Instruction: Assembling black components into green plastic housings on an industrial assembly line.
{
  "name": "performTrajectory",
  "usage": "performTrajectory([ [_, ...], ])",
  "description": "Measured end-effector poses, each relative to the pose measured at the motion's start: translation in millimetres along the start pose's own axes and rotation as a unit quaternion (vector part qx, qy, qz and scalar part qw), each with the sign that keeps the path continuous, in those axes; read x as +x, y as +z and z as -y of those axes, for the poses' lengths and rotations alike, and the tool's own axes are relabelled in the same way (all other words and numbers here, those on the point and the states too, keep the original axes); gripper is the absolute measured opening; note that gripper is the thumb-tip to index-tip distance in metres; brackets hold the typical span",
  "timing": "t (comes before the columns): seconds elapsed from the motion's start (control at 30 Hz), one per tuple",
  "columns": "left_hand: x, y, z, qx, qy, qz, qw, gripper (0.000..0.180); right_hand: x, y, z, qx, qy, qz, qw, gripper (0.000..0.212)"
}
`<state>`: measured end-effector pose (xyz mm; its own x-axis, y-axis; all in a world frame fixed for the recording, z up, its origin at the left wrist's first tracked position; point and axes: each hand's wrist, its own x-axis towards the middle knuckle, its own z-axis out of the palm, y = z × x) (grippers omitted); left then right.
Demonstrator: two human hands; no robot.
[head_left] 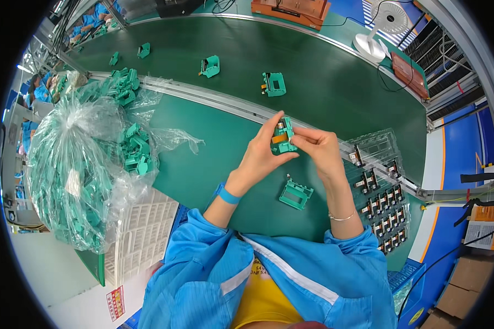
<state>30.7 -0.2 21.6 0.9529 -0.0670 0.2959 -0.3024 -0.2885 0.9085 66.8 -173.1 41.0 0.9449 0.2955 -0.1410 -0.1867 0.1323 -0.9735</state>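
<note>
A small green plastic housing (285,147) with an orange flat ribbon (279,139) across it is held up over the green bench. My left hand (259,153) grips it between thumb and fingers from the left. My right hand (322,152) pinches at its right edge, thumb and index finger together; whether a smaller part sits between those fingertips is hidden. Below, between my forearms, another green housing (296,195) lies on the bench. Beside my right forearm, a clear plastic tray (387,143) holds rows of small black-and-silver modules (388,220).
A big clear bag (74,159) of green housings stands at the left by a white plastic crate (143,229). Beyond a metal rail, several housings, one (274,84) among them, lie spaced out on a dark green conveyor belt (164,52). A white fan (388,17) stands far right.
</note>
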Motion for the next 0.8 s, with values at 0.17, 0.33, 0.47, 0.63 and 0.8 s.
performTrajectory([
  [0.17, -13, -25, 9, 0.162, 0.049, 0.001, 0.986, 0.094, 21, -24, -6, -0.041, -0.017, -0.041, 0.998, 0.031],
  [0.33, -28, -53, 17, 0.210, -0.012, 0.087, 0.974, 0.087, 55, -63, 1, -0.506, -0.185, -0.212, 0.815, 0.018],
  [0.47, -29, -36, 25, 0.222, -0.033, 0.117, 0.968, 0.084, 89, -95, -23, -0.688, -0.202, -0.295, 0.631, 0.015],
  [0.63, -26, -27, 34, 0.250, 0.001, 0.073, 0.965, 0.065, 84, -94, -22, -0.602, -0.285, -0.312, 0.678, 0.016],
  [0.8, -14, -26, 30, 0.236, 0.018, 0.039, 0.971, 0.044, 26, -130, 3, -0.650, -0.123, -0.351, 0.663, 0.015],
])
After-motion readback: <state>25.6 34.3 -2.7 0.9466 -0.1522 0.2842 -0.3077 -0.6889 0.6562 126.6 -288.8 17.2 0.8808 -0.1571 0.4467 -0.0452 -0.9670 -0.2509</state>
